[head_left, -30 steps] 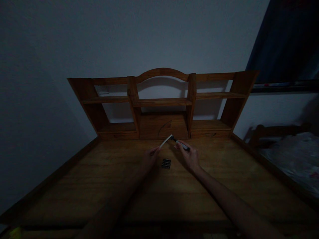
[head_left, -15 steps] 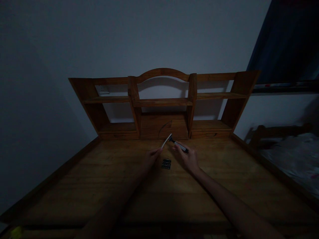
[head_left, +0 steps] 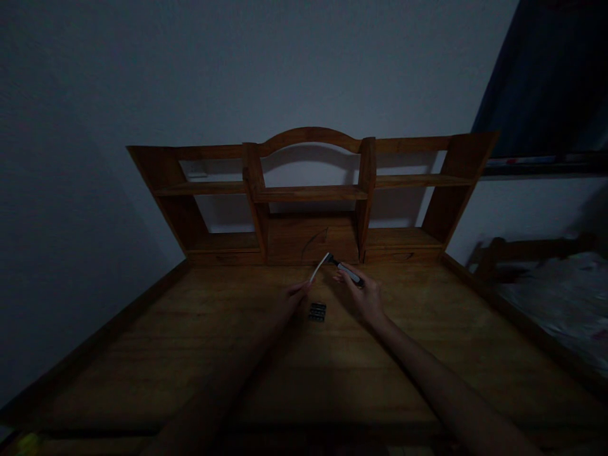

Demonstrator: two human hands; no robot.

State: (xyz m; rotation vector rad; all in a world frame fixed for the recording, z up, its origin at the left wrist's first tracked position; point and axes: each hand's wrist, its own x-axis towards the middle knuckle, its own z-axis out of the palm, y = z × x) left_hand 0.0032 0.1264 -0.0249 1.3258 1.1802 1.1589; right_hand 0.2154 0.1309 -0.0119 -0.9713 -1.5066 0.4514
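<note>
My left hand (head_left: 298, 294) is closed around the lower end of a slim white stick (head_left: 318, 267) that looks like a toothbrush. The stick slants up and to the right. My right hand (head_left: 361, 292) grips the grey and black handle of a razor (head_left: 350, 274), its fingers wrapped round it. The razor's black head is at the upper tip of the white stick; whether they touch is hard to tell in the dim light. On the desk below, between my hands, lies a small black piece in rows (head_left: 317, 312), perhaps a pack of razor cartridges.
The wooden desk (head_left: 190, 335) has raised side edges. Along its back stands a wooden shelf unit (head_left: 311, 195) with small drawers, against a pale wall. A plastic-covered heap (head_left: 565, 297) lies beyond the right edge. A yellow thing (head_left: 29, 443) shows at the lower left.
Both hands have shifted very slightly to the right with the white stick and the razor, whose head has moved a little upward. The black piece stays where it was.
</note>
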